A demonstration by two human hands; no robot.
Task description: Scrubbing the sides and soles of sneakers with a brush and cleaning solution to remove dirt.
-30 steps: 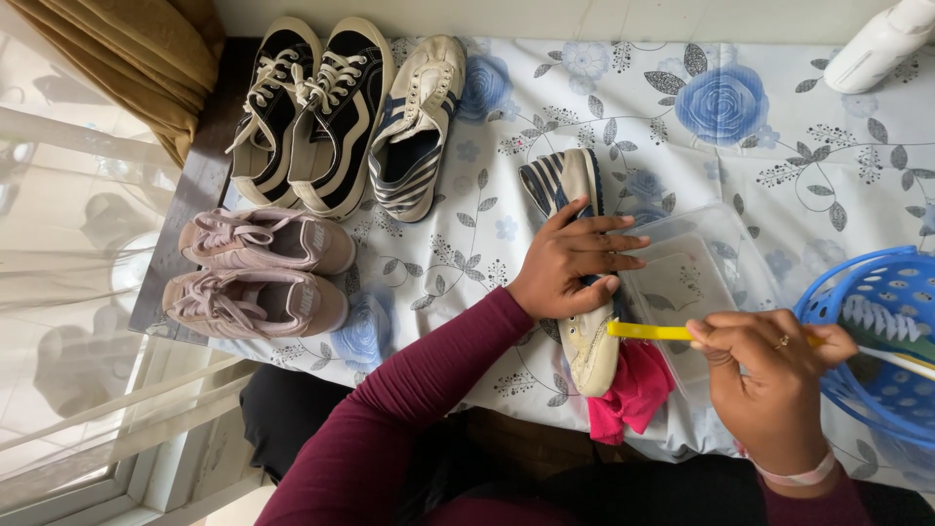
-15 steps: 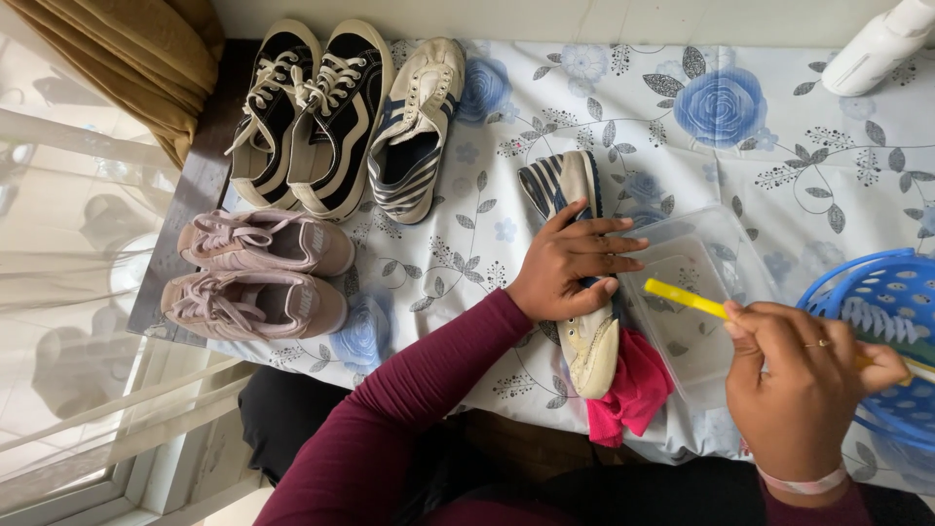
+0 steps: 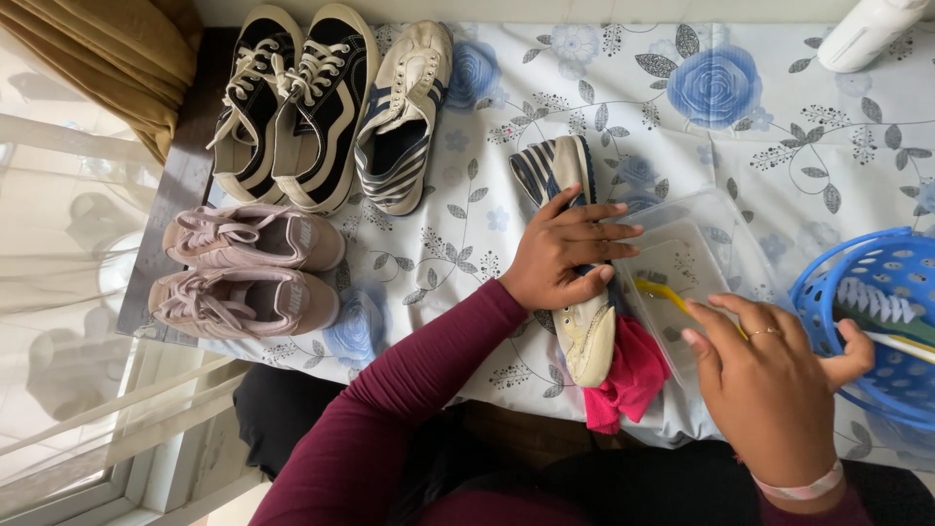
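I see the surface [image 3: 779, 127] covered with a white cloth with blue flowers; its near edge runs just in front of the body, and its left edge ends beside a curtain [image 3: 88, 292] and a window frame. The most open room is at the far middle and far right of the cloth, between the shoes and a white bottle [image 3: 862, 34] in the far right corner.

The left hand [image 3: 560, 255] lies flat on a shoe [image 3: 570, 263], fingers spread across its middle, pressing it down on the surface; this grip is open, not wrapped around. The shoe is cream with dark stripes at the far end, the pale toe points to the near edge, and it lies just left of a clear tub [image 3: 696, 263]. The right hand [image 3: 769, 375] has its grip closed on a yellow brush [image 3: 662, 292], whose tip reaches into the tub.

A pink rag [image 3: 628, 380] lies at the near edge, touching the toe of the shoe. A blue basket [image 3: 867, 321] stands at the right, close to the right hand, and limits movement there. To the far left stand black sneakers [image 3: 292, 107], next to them a striped shoe [image 3: 404, 122], and nearer pink sneakers [image 3: 243, 268], all well apart from the hands.
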